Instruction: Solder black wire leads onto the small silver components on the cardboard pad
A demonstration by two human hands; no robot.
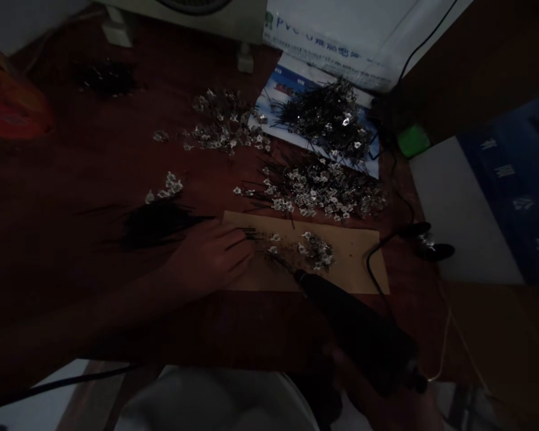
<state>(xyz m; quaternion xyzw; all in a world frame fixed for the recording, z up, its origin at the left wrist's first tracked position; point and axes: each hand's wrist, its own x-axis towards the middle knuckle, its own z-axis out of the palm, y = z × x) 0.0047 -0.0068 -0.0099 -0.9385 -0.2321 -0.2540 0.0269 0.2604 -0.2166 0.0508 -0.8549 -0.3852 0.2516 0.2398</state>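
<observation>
My left hand [211, 257] rests at the left end of a tan board [359, 263], fingers closed on thin dark wire-like pieces [250, 232] that stick out to the right. Dim in the lower right, my right hand [377, 401] grips a thick black hand tool [354, 323] from below. The tool's thin tip [278, 261] points up-left, near a small pale fitting [273, 250] on the board. A little cluster of shiny clear or metallic fittings [317, 251] lies right of the tip. Left of my left hand is a bundle of dark wires [155, 224].
Behind the board spread piles of pale fittings with dark stems [314, 185], some on a blue-white sheet [263, 111]. Further left are loose fittings [224, 129] and a dark pile [108, 78]. A black cord [371, 263] crosses the board's right end. An orange object [13, 102] stands far left.
</observation>
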